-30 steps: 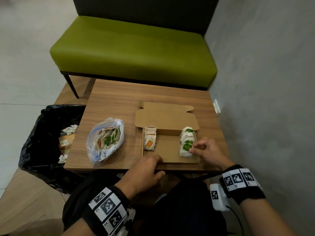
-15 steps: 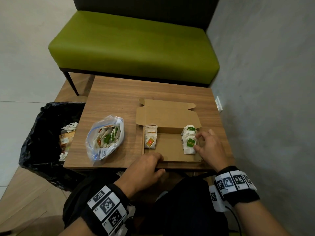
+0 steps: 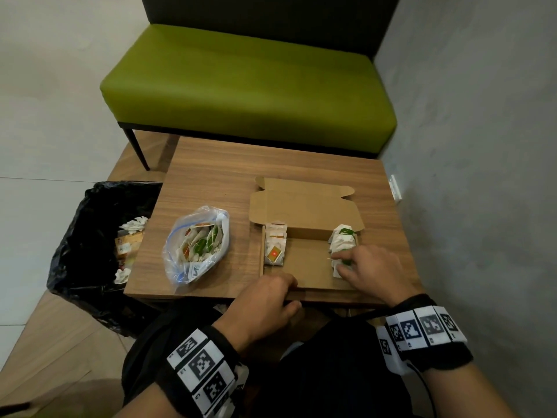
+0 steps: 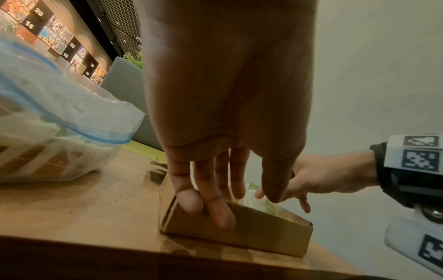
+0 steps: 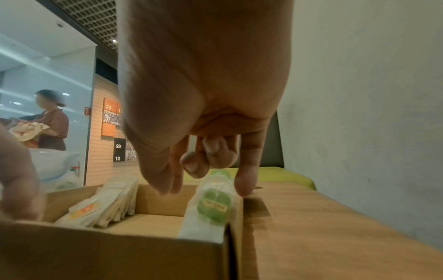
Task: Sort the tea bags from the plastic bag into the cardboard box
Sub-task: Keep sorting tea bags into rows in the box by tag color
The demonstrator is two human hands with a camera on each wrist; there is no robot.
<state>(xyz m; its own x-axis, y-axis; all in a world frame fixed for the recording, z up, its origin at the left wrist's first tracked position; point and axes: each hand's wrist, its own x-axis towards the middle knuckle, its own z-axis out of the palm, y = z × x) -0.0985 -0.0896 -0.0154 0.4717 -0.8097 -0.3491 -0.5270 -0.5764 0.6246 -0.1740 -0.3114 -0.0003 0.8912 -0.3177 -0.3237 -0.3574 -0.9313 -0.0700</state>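
Wood-grain table (image 3: 211,176) set against a green bench (image 3: 247,82), with a grey wall on the right and a black bin bag (image 3: 75,236) at its left edge. On it, the open cardboard box (image 3: 304,267) lies at the near edge with its long axis running left to right. Inside, the orange-label tea bags (image 3: 275,248) stand in a row at the left end and the green-label tea bags (image 3: 342,241) at the right end, both rows running near to far.

The right hand (image 3: 366,271) is over the near end of the green row, fingers loosely bent and touching the top of the nearest bag; I cannot tell whether it pinches one. The left hand (image 3: 263,300) holds the box's near wall, fingers hooked over the rim, steadying it.

The plastic bag (image 3: 197,245), with more tea bags inside, lies to the left of the box, mouth toward the near edge, long axis tilted far-right to near-left. It is just beside the left hand and well apart from the right, so the next pick looks shorter for the left hand, though that would mean letting go of the box.
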